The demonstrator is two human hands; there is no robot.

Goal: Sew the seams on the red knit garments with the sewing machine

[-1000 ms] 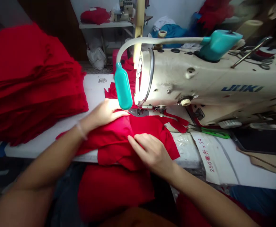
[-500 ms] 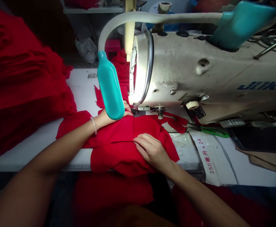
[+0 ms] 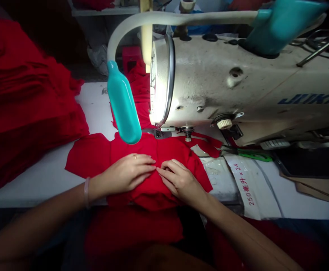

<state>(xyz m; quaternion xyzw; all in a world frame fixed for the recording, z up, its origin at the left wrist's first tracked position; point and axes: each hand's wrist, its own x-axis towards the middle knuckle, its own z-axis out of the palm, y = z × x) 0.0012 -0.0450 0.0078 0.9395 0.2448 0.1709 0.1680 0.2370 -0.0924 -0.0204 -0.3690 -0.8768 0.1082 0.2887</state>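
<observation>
A red fabric piece (image 3: pixel 96 154) lies on the white table in front of the cream sewing machine (image 3: pixel 237 86), its far edge under the presser foot (image 3: pixel 158 132). My left hand (image 3: pixel 127 173) rests on the cloth with fingers stretched out flat and pointing right. My right hand (image 3: pixel 179 180) lies beside it, fingers bent and pressed onto a fold of the same cloth. The fingertips of both hands almost meet at the middle. More of the red cloth hangs over the table's front edge into my lap.
A tall stack of red fabric (image 3: pixel 26 109) fills the left of the table (image 3: pixel 48 177). A teal lamp head (image 3: pixel 123 105) on a bent arm hangs above the needle area. Green-handled scissors (image 3: pixel 251 154) and a printed plastic bag (image 3: pixel 249 184) lie at the right.
My left hand has drawn back from beside the presser foot to the cloth's middle, meeting the right hand. The view has leaned closer to the machine.
</observation>
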